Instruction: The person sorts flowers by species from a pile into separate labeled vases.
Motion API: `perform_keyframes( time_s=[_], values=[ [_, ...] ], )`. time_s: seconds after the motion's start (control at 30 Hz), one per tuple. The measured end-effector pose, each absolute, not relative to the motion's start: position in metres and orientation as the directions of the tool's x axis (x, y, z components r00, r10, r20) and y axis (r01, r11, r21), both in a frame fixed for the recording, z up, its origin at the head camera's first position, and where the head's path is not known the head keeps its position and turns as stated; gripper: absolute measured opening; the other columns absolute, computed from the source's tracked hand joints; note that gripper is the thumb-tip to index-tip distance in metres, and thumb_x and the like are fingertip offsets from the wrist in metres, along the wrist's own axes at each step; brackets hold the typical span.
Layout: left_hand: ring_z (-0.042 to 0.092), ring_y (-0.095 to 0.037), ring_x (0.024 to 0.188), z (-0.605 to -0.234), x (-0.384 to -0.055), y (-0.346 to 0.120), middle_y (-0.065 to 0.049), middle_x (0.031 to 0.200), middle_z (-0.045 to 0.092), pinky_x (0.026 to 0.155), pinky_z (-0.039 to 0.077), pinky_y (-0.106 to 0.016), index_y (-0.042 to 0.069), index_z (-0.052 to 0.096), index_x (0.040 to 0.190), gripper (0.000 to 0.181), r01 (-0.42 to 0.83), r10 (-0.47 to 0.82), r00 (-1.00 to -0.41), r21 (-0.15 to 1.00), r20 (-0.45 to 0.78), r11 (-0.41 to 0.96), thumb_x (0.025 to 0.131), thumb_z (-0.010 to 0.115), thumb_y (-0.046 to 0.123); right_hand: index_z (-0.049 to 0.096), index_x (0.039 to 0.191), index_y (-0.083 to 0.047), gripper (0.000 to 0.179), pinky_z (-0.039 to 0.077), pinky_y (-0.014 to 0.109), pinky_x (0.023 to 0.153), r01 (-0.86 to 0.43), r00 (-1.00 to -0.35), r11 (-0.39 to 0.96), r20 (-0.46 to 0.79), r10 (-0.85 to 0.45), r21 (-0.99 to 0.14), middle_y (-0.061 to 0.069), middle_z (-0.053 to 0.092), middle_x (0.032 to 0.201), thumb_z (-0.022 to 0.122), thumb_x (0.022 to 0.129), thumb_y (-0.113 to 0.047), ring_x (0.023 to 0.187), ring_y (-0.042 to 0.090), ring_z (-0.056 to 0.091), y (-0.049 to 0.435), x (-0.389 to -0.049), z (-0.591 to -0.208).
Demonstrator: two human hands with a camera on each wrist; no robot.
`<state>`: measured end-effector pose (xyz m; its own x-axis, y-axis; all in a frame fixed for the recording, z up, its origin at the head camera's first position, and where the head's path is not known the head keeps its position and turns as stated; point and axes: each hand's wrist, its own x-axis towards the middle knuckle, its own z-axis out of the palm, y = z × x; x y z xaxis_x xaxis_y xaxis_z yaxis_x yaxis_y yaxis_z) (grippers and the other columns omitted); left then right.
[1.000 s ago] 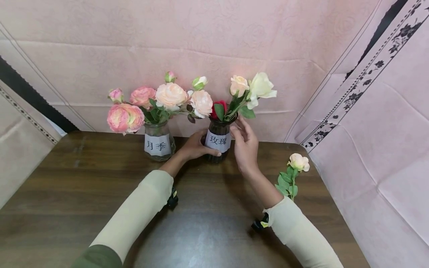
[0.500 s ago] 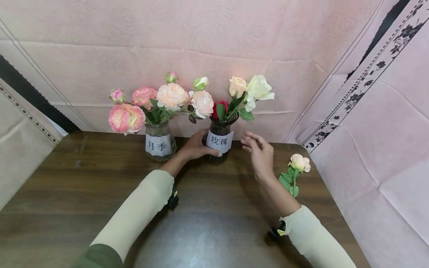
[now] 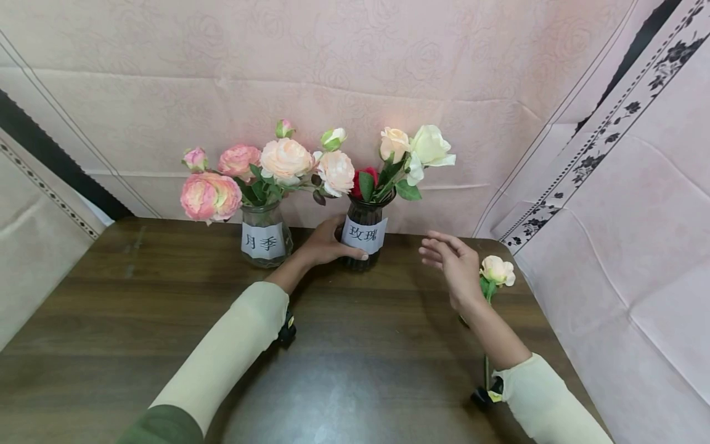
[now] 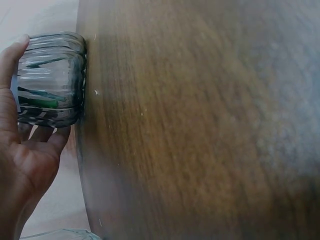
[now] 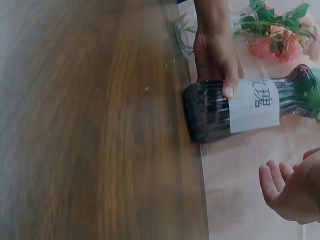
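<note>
My left hand (image 3: 327, 242) grips the lower part of a dark ribbed glass vase (image 3: 363, 213), thumb across its front below a white paper label. A red rose (image 3: 363, 182), a peach rose (image 3: 395, 143) and a white rose (image 3: 431, 146) stand in it. In the left wrist view, stems show through the vase's glass (image 4: 50, 75). My right hand (image 3: 457, 268) is held to the right of the vase, apart from it, with relaxed fingers and nothing in them. Just right of that hand lies a pale peach flower (image 3: 497, 271), its stem partly hidden by the forearm.
Left of the dark vase stands a clear glass vase (image 3: 264, 246) with a label, holding several pink and peach blooms (image 3: 211, 196). A brown wooden table (image 3: 344, 345) carries everything. A pink patterned cloth (image 3: 355, 61) hangs close behind the vases.
My right hand has left the rim of the dark vase and moved right and toward me, its fingers loosening. The left hand keeps its grip, and the dark vase has barely shifted.
</note>
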<state>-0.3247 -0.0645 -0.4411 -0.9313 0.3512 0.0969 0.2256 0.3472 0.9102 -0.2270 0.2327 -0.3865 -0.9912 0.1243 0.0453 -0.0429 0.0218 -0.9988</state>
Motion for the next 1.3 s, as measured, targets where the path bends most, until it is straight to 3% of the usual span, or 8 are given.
perform_keyframes(
  time_s=[0.27, 0.63, 0.93, 1.17, 1.3],
  values=[
    [0.060, -0.035, 0.150, -0.443, -0.326, -0.065, -0.009, 0.159, 0.065, 0.130, 0.046, -0.059, 0.016, 0.056, 0.162, 0.093, 0.233, 0.352, -0.930, 0.907, 0.103, 0.351, 0.082, 0.103, 0.032, 0.063, 0.152, 0.002, 0.040, 0.069, 0.027, 0.094, 0.028, -0.996, 0.066, -0.022, 0.092, -0.997, -0.016, 0.084, 0.105, 0.059, 0.119, -0.020, 0.098, 0.006, 0.083, 0.259, -0.219, -0.382],
    [0.058, -0.035, 0.151, -0.444, -0.326, -0.064, -0.009, 0.161, 0.064, 0.131, 0.045, -0.059, 0.016, 0.055, 0.163, 0.095, 0.234, 0.354, -0.930, 0.905, 0.102, 0.355, 0.083, 0.103, 0.033, 0.060, 0.151, 0.005, 0.040, 0.069, 0.026, 0.089, 0.075, -0.996, 0.108, -0.069, 0.059, -0.991, -0.016, 0.083, 0.098, 0.059, 0.118, -0.018, 0.093, 0.005, 0.084, 0.293, -0.214, -0.382],
    [0.059, -0.035, 0.151, -0.443, -0.327, -0.066, -0.009, 0.160, 0.064, 0.131, 0.046, -0.060, 0.016, 0.055, 0.163, 0.096, 0.226, 0.353, -0.931, 0.909, 0.096, 0.350, 0.082, 0.103, 0.032, 0.070, 0.135, -0.005, 0.023, 0.070, 0.028, 0.085, 0.119, -0.992, 0.105, -0.113, 0.058, -0.987, -0.012, 0.085, 0.098, 0.060, 0.118, -0.018, 0.089, 0.008, 0.085, 0.313, -0.202, -0.385],
    [0.059, -0.035, 0.151, -0.442, -0.326, -0.065, -0.008, 0.160, 0.064, 0.131, 0.045, -0.060, 0.017, 0.055, 0.163, 0.095, 0.226, 0.350, -0.932, 0.905, 0.094, 0.360, 0.082, 0.103, 0.033, 0.071, 0.130, -0.011, 0.020, 0.070, 0.028, 0.085, 0.160, -0.987, 0.158, -0.156, 0.036, -0.974, -0.012, 0.084, 0.099, 0.060, 0.119, -0.022, 0.090, 0.009, 0.085, 0.334, -0.189, -0.391],
    [0.060, -0.035, 0.149, -0.443, -0.326, -0.065, -0.009, 0.159, 0.065, 0.130, 0.047, -0.059, 0.017, 0.056, 0.162, 0.093, 0.233, 0.354, -0.930, 0.904, 0.100, 0.358, 0.083, 0.103, 0.032, 0.077, 0.119, -0.018, 0.015, 0.070, 0.029, 0.084, 0.192, -0.981, 0.158, -0.189, 0.031, -0.969, -0.010, 0.084, 0.099, 0.062, 0.118, -0.021, 0.090, 0.011, 0.086, 0.347, -0.182, -0.398]
  ],
)
